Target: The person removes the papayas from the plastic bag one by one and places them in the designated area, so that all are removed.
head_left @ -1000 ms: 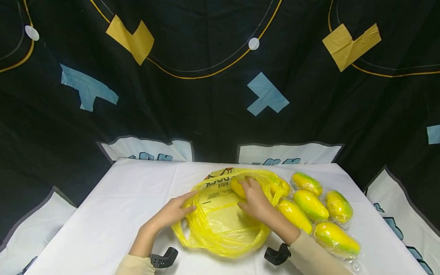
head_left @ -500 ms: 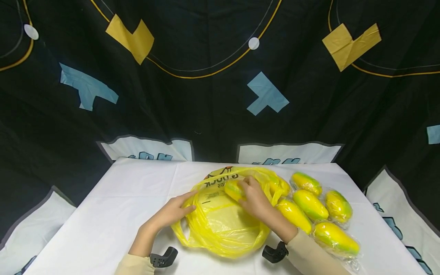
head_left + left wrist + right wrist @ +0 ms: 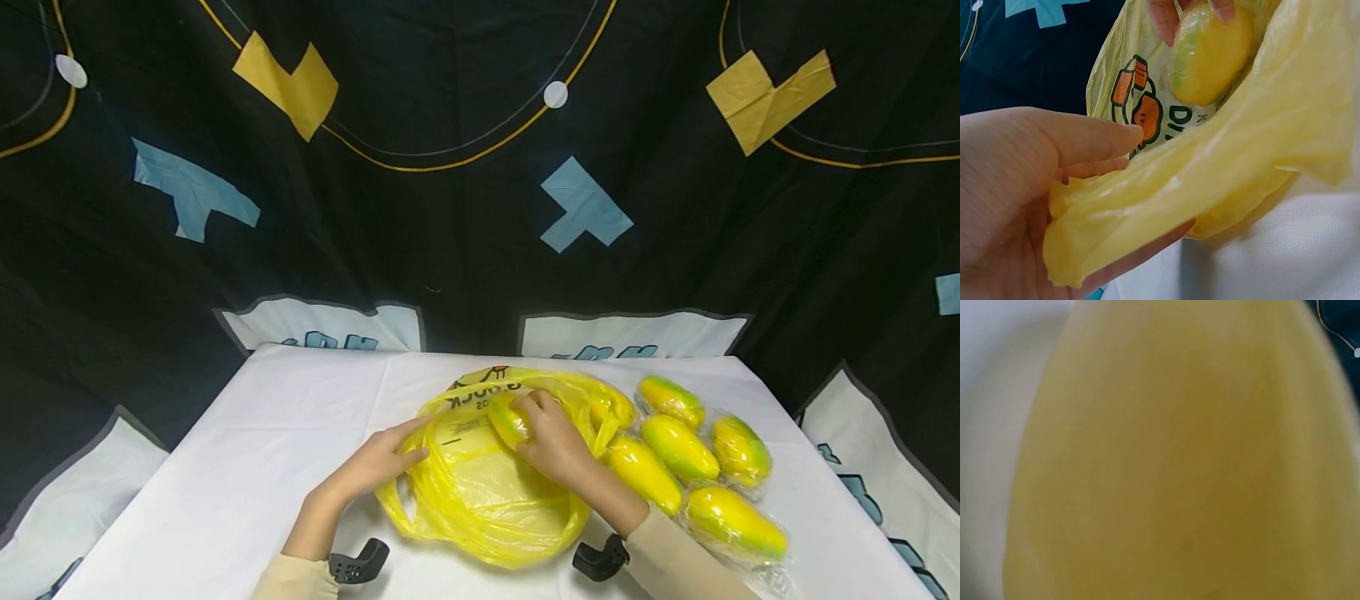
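A yellow plastic bag with a printed duck logo lies on the white table, its mouth spread wide. My left hand holds the bag's left rim; in the left wrist view, plastic drapes between the thumb and fingers. Inside the mouth, my right hand grips a yellow-green mango in clear wrap, fingers over its top. That mango shows close to the printed wall in the left wrist view. Yellow plastic of the bag fills most of the right wrist view and hides the hand there.
Several wrapped mangoes lie on the table right of the bag, close to my right forearm. Another mango shows at the bag's right edge. A black cloth with taped shapes hangs behind the table.
My right hand has closed round the mango in the bag, and the mango has shifted slightly left and turned more upright. The left hand has stayed in place.
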Demonstrator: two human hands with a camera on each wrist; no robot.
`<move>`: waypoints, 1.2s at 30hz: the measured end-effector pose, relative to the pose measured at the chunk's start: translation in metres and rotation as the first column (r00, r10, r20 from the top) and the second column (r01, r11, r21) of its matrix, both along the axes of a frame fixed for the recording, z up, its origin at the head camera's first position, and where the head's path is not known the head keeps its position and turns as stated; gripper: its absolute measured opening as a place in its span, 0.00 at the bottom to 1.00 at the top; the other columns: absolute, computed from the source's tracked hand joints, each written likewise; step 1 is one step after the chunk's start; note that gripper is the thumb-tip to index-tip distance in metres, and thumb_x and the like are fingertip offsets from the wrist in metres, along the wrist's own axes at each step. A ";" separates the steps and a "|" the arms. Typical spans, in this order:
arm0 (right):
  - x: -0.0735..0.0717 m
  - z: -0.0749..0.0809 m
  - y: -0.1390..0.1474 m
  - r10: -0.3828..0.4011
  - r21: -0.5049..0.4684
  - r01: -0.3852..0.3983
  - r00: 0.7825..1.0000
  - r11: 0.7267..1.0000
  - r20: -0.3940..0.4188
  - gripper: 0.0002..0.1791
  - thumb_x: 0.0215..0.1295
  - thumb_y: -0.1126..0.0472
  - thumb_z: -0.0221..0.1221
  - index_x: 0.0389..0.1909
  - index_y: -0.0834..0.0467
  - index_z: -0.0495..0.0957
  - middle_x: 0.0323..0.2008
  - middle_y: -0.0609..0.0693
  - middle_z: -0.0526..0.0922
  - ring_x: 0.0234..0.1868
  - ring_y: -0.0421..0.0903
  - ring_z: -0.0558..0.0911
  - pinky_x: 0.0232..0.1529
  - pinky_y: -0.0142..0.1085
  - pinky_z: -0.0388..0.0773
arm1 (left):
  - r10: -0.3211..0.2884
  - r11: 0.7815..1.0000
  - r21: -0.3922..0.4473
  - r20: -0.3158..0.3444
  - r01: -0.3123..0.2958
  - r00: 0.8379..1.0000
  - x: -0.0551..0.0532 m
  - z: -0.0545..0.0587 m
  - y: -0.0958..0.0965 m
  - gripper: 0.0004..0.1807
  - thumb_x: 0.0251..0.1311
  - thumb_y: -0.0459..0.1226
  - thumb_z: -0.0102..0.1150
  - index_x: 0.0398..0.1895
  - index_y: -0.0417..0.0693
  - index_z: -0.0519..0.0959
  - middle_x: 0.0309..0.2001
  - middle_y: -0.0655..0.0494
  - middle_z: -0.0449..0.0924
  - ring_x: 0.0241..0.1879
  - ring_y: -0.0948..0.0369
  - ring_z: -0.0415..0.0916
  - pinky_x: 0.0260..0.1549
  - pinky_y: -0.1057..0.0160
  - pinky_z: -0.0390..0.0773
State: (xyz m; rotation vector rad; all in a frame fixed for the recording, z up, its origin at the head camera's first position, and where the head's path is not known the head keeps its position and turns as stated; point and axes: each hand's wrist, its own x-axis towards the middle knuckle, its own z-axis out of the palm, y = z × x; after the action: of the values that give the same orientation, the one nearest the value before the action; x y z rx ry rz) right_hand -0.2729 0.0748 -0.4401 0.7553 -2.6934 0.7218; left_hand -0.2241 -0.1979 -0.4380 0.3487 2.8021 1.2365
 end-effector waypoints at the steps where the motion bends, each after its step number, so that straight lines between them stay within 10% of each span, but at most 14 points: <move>1: 0.001 0.001 0.000 0.003 -0.008 -0.003 1.000 1.000 0.003 0.32 0.43 0.69 0.72 0.53 0.55 0.76 0.50 0.56 0.72 0.43 0.49 0.76 0.45 0.40 0.79 | 0.001 1.000 -0.001 0.000 -0.001 1.000 0.000 0.000 0.000 0.28 0.66 0.35 0.56 0.69 0.43 0.66 0.67 0.42 0.66 0.67 0.43 0.60 0.65 0.41 0.58; 36: 0.054 0.037 0.023 0.084 -0.233 -0.067 0.994 0.970 0.065 0.32 0.44 0.66 0.74 0.54 0.50 0.77 0.56 0.46 0.73 0.58 0.49 0.74 0.58 0.47 0.74 | 0.014 1.000 -0.006 0.010 -0.014 1.000 0.002 0.003 0.001 0.28 0.66 0.35 0.56 0.69 0.43 0.66 0.67 0.42 0.66 0.67 0.43 0.59 0.65 0.41 0.57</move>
State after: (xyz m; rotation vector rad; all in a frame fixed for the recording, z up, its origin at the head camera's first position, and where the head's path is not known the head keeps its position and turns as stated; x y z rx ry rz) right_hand -0.2191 0.0981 -0.4027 0.7892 -2.5948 1.0792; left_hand -0.2222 -0.1967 -0.4350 0.3224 2.8035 1.2295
